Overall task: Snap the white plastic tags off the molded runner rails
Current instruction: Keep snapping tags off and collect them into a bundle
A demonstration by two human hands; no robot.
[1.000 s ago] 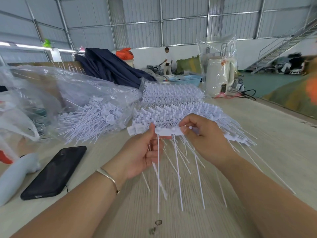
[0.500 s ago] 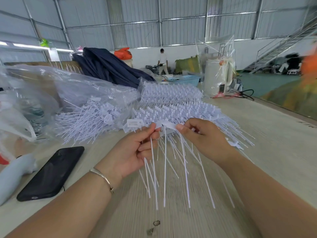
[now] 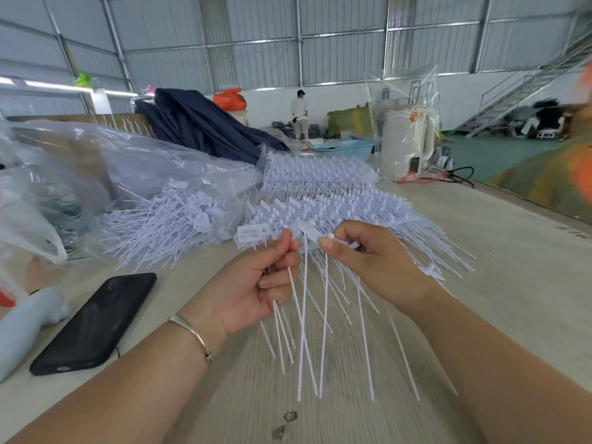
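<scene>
1. Above the tabletop (image 3: pixel 480 251), the left hand (image 3: pixel 256 283) gripped a bunch of loose tags (image 3: pixel 253 233) by their thin tails, fingers curled around them; the right hand (image 3: pixel 368 261) pinched a tag head (image 3: pixel 312 232) on the strip between thumb and forefinger.
2. The long tails crossed and could have tangled, so a sharp twist risked snapping a tail instead of the joint, or spilling the held bunch.
3. The stack of uncut rails (image 3: pixel 320 193) lay just behind the hands; finished tags (image 3: pixel 166 216) sat in a clear bag (image 3: pixel 96 161) to the left.
4. The break point itself was hidden by the fingers, and blur smeared the tails.
</scene>
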